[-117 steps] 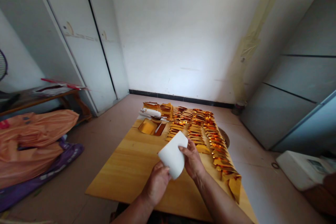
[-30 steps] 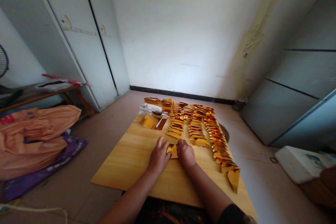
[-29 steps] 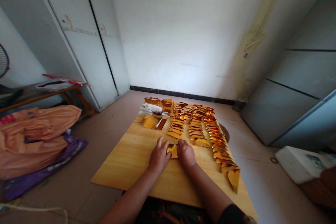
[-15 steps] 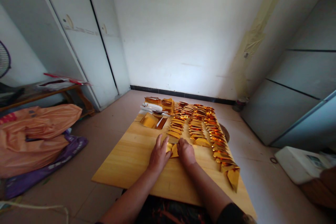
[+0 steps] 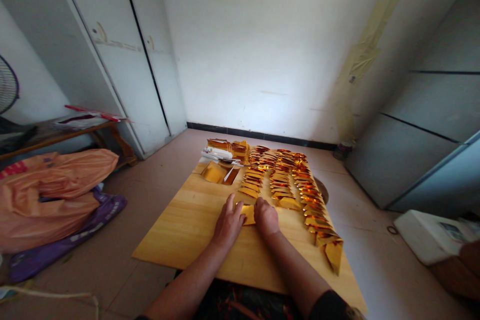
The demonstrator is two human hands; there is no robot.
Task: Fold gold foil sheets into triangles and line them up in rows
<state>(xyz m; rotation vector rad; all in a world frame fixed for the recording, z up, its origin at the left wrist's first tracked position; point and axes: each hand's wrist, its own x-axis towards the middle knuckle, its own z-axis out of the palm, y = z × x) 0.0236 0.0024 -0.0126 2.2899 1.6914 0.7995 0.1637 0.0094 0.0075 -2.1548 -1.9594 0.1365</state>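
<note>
Both hands, left hand point(image 5: 228, 222) and right hand point(image 5: 265, 217), press flat on a small gold foil paper point(image 5: 248, 213), pinning it to the wooden table point(image 5: 187, 230) for creasing.

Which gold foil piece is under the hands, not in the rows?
The gold piece pressed flat between the left hand and right hand, nearer the person than the rows of folded pieces.
</note>
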